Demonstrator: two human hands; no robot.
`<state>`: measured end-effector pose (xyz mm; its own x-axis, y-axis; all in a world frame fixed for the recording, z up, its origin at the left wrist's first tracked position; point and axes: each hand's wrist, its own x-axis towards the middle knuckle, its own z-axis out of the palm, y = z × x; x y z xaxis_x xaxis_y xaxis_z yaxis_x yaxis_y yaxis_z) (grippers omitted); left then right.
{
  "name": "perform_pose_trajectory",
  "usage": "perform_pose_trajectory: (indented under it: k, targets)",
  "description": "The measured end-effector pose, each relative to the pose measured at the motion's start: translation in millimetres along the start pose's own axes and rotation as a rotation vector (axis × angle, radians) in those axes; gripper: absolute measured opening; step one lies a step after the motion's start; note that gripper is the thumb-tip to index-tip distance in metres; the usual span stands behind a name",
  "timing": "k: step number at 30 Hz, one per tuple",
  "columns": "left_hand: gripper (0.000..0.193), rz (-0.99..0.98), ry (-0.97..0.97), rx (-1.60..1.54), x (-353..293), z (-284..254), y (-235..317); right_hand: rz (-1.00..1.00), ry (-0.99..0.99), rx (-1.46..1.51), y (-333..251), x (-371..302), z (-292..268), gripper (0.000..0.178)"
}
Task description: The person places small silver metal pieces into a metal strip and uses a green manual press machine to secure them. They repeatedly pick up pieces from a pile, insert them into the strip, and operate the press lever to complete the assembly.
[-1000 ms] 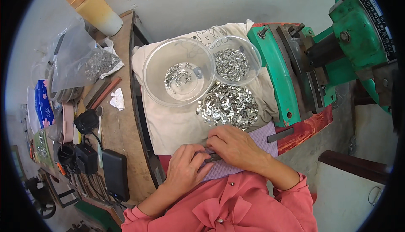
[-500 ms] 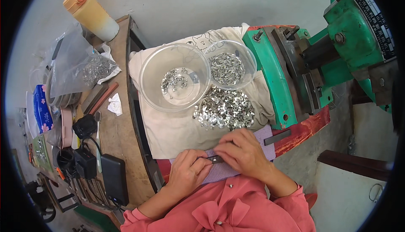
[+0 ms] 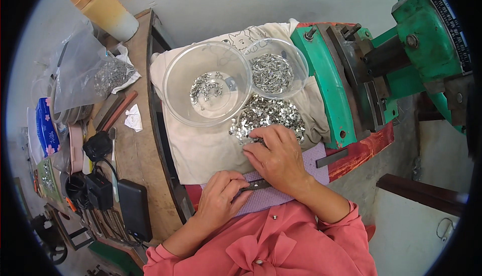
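Observation:
My left hand (image 3: 219,195) is closed on one end of a dark metal bar (image 3: 259,184), which lies across a purple checked cloth (image 3: 251,203). Some small shiny bits show on the bar beside my fingertips. My right hand (image 3: 277,158) hangs over the near edge of a heap of small flat silvery metal pieces (image 3: 271,111). Its thumb and fingers are bent together, and whatever they pinch is too small to make out. Behind the heap stands a clear tub of thin metal pins (image 3: 272,74). A larger clear tub (image 3: 173,103) to its left holds a scatter of small metal parts.
A green press (image 3: 337,110) stands at the right on a red surface, with a loose dark bar (image 3: 332,158) near it. The wooden table (image 3: 138,160) at left carries a black power bank (image 3: 134,211), a plastic bag (image 3: 80,80) and a yellow bottle (image 3: 108,15).
My right hand has moved from the bar forward to the metal heap. My left hand stays at the bar, more of which is now uncovered. The view has shifted slightly.

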<state>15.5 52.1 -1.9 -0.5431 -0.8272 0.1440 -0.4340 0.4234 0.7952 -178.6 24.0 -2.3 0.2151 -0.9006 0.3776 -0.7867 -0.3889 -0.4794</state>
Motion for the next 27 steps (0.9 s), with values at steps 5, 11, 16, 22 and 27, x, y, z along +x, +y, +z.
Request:
perform_pose_trajectory:
  k: [5,11,16,22,27]
  targets:
    - [0.025,0.032,-0.001,0.026,1.6,-0.4,-1.5,-0.005,0.024,0.088,-0.8,-6.1,-7.6,0.017]
    - [0.023,0.045,-0.002,0.036,4.1,-0.2,-0.5,0.1,0.031,0.088,4.0,-23.6,-19.9,0.019]
    - [0.024,0.047,-0.008,0.035,3.3,-0.5,-1.0,0.078,0.015,0.074,5.5,-16.9,-21.3,0.018]
    - [0.027,0.074,-0.022,0.085,1.2,0.4,-1.6,-0.022,-0.021,0.068,0.4,-5.6,-9.4,0.014]
    - [0.028,0.077,-0.041,0.093,2.6,-1.5,0.5,-0.021,-0.047,0.02,-0.1,1.2,-2.8,0.013]
